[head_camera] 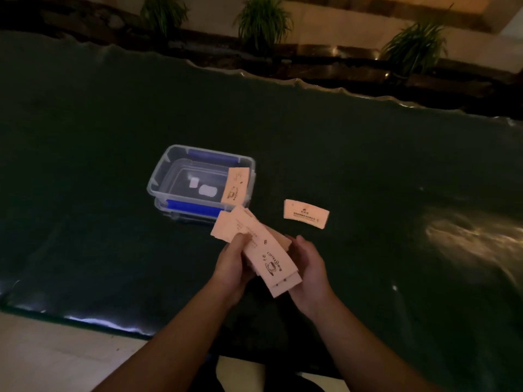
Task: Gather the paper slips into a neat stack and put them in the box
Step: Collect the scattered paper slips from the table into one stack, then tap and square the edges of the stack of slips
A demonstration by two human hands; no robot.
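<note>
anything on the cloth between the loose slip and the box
No. In the head view, only bare dark cloth lies between the loose slip and the box. The fanned slips in both hands sit nearer the camera, below that gap.

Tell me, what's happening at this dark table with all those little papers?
A person is collecting printed paper slips. Both hands, the left hand and the right hand, hold a fanned, not yet squared bundle of slips above the dark table. One slip lies alone on the table to the right. Another slip leans at the right end of the open clear box with blue latches.
</note>
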